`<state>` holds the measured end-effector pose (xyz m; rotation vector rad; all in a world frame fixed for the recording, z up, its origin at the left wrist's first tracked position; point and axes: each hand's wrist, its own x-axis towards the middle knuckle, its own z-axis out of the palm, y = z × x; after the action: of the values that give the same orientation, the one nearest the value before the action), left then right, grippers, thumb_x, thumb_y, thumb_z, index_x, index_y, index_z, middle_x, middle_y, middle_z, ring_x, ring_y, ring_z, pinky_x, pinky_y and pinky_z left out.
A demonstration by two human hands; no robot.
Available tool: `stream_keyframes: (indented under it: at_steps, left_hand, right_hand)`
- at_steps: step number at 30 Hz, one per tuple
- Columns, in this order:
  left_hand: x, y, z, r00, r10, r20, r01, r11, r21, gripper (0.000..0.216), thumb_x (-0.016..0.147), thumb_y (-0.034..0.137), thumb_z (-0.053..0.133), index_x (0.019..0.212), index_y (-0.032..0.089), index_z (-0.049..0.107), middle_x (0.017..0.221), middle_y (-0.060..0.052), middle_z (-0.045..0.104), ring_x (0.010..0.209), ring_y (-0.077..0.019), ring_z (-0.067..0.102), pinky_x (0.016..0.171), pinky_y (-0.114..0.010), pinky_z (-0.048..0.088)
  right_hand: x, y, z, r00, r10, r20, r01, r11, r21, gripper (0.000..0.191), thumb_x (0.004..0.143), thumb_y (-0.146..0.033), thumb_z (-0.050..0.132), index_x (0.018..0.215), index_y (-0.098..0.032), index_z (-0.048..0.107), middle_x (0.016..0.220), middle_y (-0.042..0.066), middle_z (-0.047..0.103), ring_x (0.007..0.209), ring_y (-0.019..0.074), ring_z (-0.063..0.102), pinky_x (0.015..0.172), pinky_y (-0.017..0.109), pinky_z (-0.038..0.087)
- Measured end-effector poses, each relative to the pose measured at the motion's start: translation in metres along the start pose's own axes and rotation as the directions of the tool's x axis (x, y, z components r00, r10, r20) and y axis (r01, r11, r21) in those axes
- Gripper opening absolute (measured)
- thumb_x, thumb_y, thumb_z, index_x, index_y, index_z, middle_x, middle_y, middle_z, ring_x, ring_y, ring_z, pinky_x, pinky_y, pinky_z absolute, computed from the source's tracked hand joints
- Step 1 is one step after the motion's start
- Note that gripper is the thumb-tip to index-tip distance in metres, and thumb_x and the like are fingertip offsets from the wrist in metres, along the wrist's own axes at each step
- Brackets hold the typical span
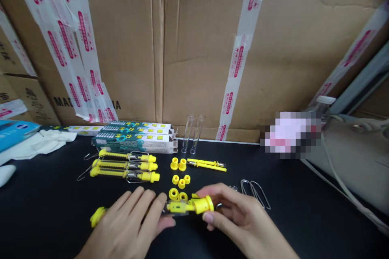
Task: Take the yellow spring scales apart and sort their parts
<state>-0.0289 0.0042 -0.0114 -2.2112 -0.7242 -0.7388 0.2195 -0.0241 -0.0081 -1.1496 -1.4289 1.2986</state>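
Observation:
Both my hands hold one yellow spring scale [185, 206] lying crosswise just above the black table [45, 202]. My left hand [133, 222] wraps its clear tube, whose yellow end cap [96, 216] sticks out on the left. My right hand [234, 218] pinches the yellow cap end between thumb and fingers. Several loose yellow caps [179, 180] lie right behind the scale. Three assembled yellow scales [124, 166] lie in a row farther back on the left.
Printed boxes [136, 137] are stacked behind the assembled scales. Two clear tubes [193, 133] lean by the cardboard cartons [194, 48]. Yellow rods [206, 164] and wire hooks [255, 192] lie to the right. White cloth [39, 141] and a blue box [15, 131] sit at the left.

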Motion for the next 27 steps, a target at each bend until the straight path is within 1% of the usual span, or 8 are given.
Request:
stream_keyframes:
  at_steps: [6,13,16,18,20,22,25,27]
  left_hand:
    - [0.000,0.001,0.001,1.000,-0.030,-0.004,0.030,1.000,0.002,0.036,0.109,0.027,0.034,0.098,0.015,0.067,0.081,-0.002,0.073,0.072,-0.0177,0.069,0.072,-0.033,0.045]
    - [0.004,-0.002,-0.004,0.998,-0.019,0.056,0.021,0.999,-0.034,0.047,0.109,0.015,0.019,0.119,0.025,0.063,0.067,0.004,0.061,0.055,-0.0128,0.060,0.058,-0.029,0.039]
    - [0.005,-0.003,-0.005,0.997,0.000,0.078,0.002,1.000,-0.028,0.044,0.109,0.014,0.020,0.124,0.023,0.061,0.068,0.004,0.062,0.055,-0.0134,0.062,0.058,-0.030,0.039]
    - [0.005,-0.002,-0.005,0.997,-0.009,0.079,0.010,1.000,-0.021,0.041,0.109,0.015,0.021,0.124,0.021,0.059,0.068,0.004,0.063,0.056,-0.0136,0.063,0.058,-0.030,0.040]
    - [0.005,-0.001,-0.004,0.996,-0.025,0.084,0.027,0.999,-0.023,0.040,0.109,0.015,0.021,0.123,0.020,0.058,0.068,0.004,0.063,0.056,-0.0132,0.064,0.058,-0.030,0.040]
    - [0.004,-0.001,-0.004,0.996,-0.035,0.087,0.037,0.999,-0.025,0.038,0.109,0.015,0.023,0.124,0.018,0.058,0.068,0.004,0.063,0.056,-0.0132,0.063,0.057,-0.031,0.039]
    - [0.002,0.000,-0.002,0.995,-0.043,0.090,0.044,0.999,-0.011,0.035,0.109,0.017,0.026,0.123,0.014,0.058,0.070,0.003,0.063,0.057,-0.0147,0.063,0.059,-0.033,0.039]
    - [0.000,0.000,-0.001,0.994,-0.049,0.093,0.050,0.999,-0.002,0.034,0.109,0.018,0.027,0.120,0.013,0.059,0.070,0.002,0.063,0.058,-0.0156,0.063,0.060,-0.033,0.039]
  right_hand:
    - [0.003,0.001,-0.005,0.999,0.034,0.017,-0.036,0.995,0.088,0.017,0.087,-0.032,0.077,0.101,-0.024,0.071,0.092,0.000,0.069,0.079,0.0135,0.066,0.075,0.024,0.056]
    - [0.004,0.000,-0.003,0.995,-0.035,-0.092,0.034,0.999,-0.014,0.021,0.084,-0.034,0.078,0.096,-0.022,0.067,0.097,0.002,0.072,0.088,0.0178,0.071,0.081,0.029,0.057]
    - [0.003,-0.004,0.000,0.994,-0.034,-0.108,0.032,0.999,-0.018,0.027,0.079,-0.037,0.082,0.085,-0.022,0.061,0.097,0.002,0.074,0.091,0.0192,0.072,0.082,0.029,0.058]
    - [0.001,-0.006,0.000,0.992,-0.068,-0.110,0.052,0.988,-0.147,0.029,0.081,-0.039,0.080,0.080,-0.022,0.057,0.095,0.003,0.075,0.090,0.0203,0.072,0.079,0.029,0.057]
    - [-0.002,-0.008,-0.001,0.985,-0.147,-0.096,0.103,0.928,-0.357,0.021,0.089,-0.037,0.071,0.084,-0.023,0.057,0.092,0.002,0.074,0.084,0.0193,0.072,0.073,0.028,0.056]
    - [-0.004,-0.011,-0.001,0.963,-0.268,-0.040,0.206,0.821,-0.532,0.005,0.096,-0.028,0.058,0.095,-0.024,0.060,0.093,0.002,0.073,0.081,0.0179,0.070,0.071,0.028,0.055]
    - [-0.006,-0.012,0.001,0.887,-0.443,0.127,0.418,0.656,-0.628,0.020,0.095,-0.012,0.048,0.103,-0.022,0.064,0.093,0.003,0.072,0.083,0.0173,0.068,0.076,0.029,0.055]
    - [-0.008,-0.007,0.005,0.837,-0.492,0.241,0.519,0.572,-0.636,0.016,0.096,-0.014,0.052,0.101,-0.020,0.067,0.088,0.004,0.072,0.079,0.0174,0.067,0.074,0.027,0.055]
